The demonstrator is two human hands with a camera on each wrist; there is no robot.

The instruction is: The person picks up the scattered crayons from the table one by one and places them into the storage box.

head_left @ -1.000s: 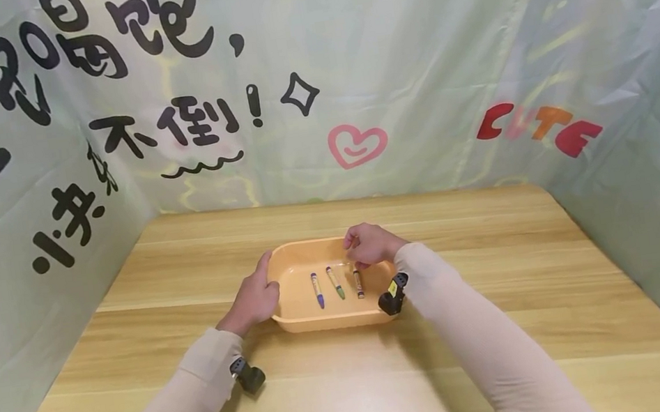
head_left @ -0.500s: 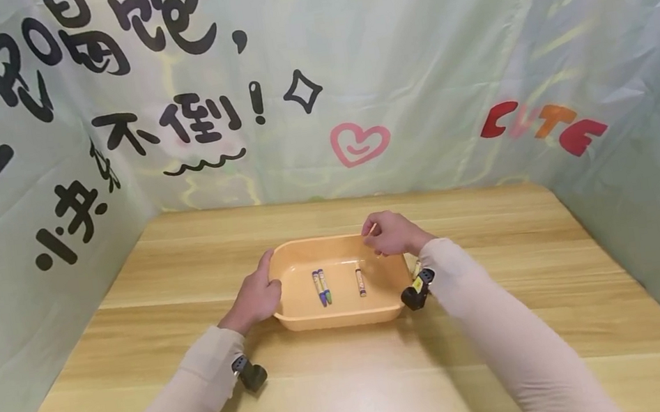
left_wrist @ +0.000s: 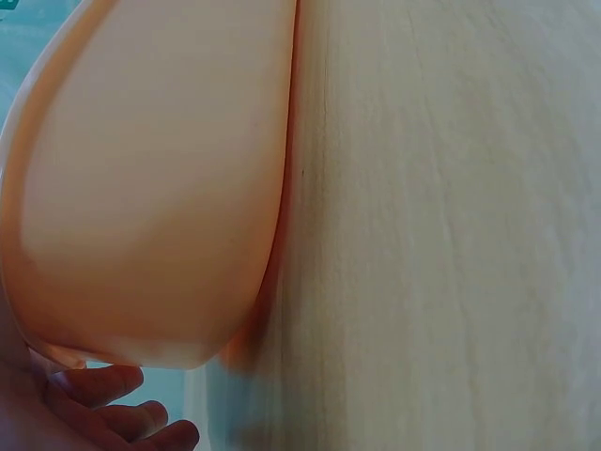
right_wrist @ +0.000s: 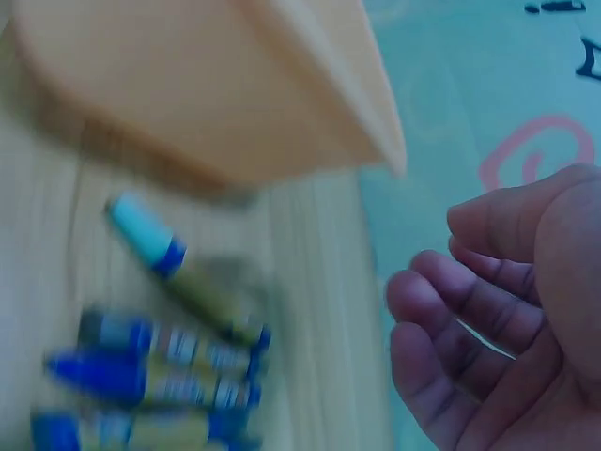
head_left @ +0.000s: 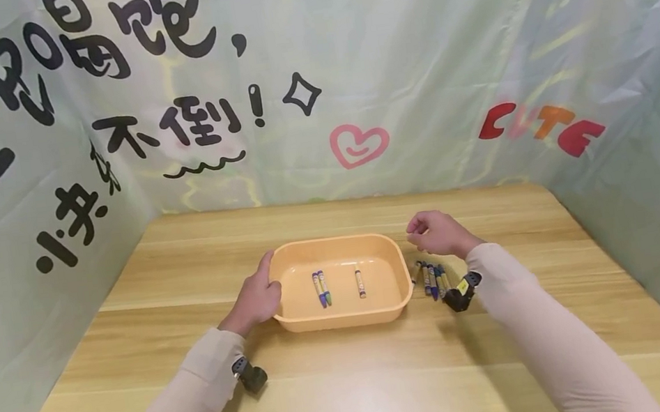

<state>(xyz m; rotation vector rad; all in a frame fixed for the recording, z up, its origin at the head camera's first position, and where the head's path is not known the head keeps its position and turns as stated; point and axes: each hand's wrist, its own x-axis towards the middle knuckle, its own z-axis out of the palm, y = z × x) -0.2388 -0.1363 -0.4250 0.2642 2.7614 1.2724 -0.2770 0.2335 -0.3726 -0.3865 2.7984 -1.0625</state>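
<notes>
A shallow orange plastic basin [head_left: 346,320] sits on the table. My left hand [head_left: 256,294] grips its left end, thumb over the rim and fingers curled outside beneath it, as the left wrist view shows. Inside lie a blue crayon [head_left: 319,289] and a green crayon [head_left: 324,287] side by side, and a dark-ended crayon [head_left: 360,283] apart to their right. My right hand [head_left: 440,234] hovers just right of the basin, its fingers loosely curled around nothing. Below it several crayons lie on the table, among them a blue crayon [right_wrist: 103,374] and a light-blue-ended crayon [right_wrist: 146,233].
The wooden table [head_left: 344,394] extends around the basin on all sides. A printed cloth [head_left: 409,47] with lettering and a pink heart hangs behind it and along both sides. Each wrist carries a small black camera.
My right hand has moved from over the basin to the right, past its rim, uncovering the crayons on the table. The green crayon has shifted left against the blue one. My left hand stays put.
</notes>
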